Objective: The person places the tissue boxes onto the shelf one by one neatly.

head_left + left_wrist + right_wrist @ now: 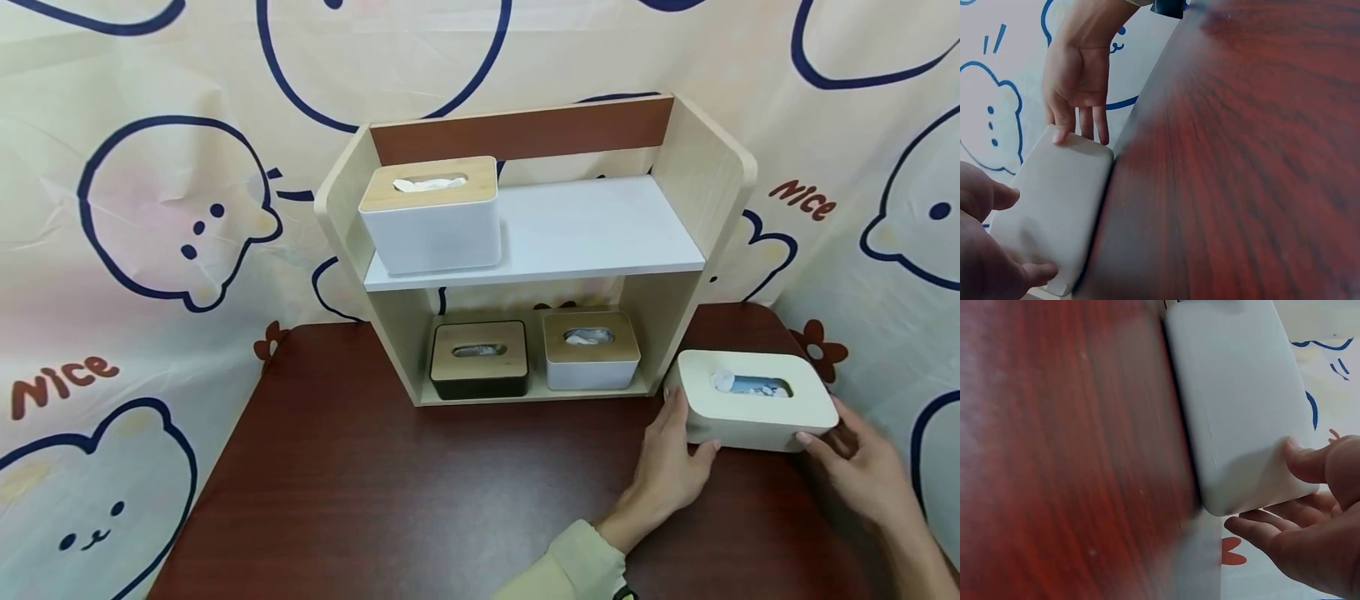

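Observation:
At the right of the table, a cream tissue box [738, 421] with an oval slot and a blue-and-white pack showing inside sits between both hands. My left hand [667, 467] holds its left end, thumb at the front face and fingers along the side. The right hand [862, 467] grips the opposite end, its thumb on the front corner. From the right wrist, the box's plain front [1241, 400] shows the thumb on its face, with the other fingers around the end. A dark line runs along its lower edge by the tabletop.
A two-tier shelf [600, 225] stands at the back, left of the cream box. On its upper board is a white tissue box with a wooden lid [435, 233]. Below are a black one [480, 358] and a smaller white one [592, 358]. Patterned cloth [180, 217] hangs around the table.

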### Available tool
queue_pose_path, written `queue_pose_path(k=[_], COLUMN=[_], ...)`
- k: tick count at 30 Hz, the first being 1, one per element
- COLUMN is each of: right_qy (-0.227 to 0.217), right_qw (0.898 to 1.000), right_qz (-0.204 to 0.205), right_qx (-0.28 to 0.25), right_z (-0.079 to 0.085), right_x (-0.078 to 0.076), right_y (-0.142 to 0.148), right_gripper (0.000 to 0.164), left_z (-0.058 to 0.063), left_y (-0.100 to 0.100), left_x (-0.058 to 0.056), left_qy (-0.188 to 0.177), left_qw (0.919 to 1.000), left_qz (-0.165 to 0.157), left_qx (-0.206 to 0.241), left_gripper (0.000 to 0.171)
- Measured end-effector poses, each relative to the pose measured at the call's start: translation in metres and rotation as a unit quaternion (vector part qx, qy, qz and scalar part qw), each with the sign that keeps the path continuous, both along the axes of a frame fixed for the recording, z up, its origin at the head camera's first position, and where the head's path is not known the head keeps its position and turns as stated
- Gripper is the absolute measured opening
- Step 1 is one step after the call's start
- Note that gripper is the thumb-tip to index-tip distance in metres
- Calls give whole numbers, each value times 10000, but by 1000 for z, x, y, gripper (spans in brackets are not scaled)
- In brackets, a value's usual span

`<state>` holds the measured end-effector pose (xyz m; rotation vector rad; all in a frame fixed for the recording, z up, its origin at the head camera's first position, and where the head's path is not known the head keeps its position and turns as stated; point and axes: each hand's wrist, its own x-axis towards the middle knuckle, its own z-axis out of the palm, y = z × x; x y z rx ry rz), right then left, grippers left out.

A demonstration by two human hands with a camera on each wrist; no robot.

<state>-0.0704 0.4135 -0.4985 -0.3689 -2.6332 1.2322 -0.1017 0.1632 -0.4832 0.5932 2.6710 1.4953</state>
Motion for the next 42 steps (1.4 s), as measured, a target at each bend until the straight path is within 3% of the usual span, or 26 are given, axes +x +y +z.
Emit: queue_pose_path(k=[5, 12, 23, 31, 37, 42], right_qy=[-29, -15, 321, 203, 221, 584], right_qw=[9989, 9941, 9894, 9893, 9876, 9897], right_qz=[-448, -984, -1105, -1081, -1028, -724], right_qx=[155, 450, 887, 959, 1170, 1088], right_z=[4, 15, 39, 57, 63, 61], right_x=[8, 23, 48, 56, 56, 53], right_y=[-9, -29, -53, -72, -86, -96], right_gripper=[71, 69, 65, 66, 68, 70], left_z=[2, 8, 19, 27, 30, 32], left_y=[-6, -16, -35, -56, -75, -91], left_x=[3, 12, 18, 24, 24, 23], left_qy=[261, 688, 1037, 1360, 976, 562], left_qw=[9996, 9965, 9884, 9826, 9838, 9845], left_qz=[88, 217, 570, 456, 355, 428], left_qx=[30, 413, 951, 1180, 1461, 1602], left_gripper=[72, 68, 63, 64, 66, 68])
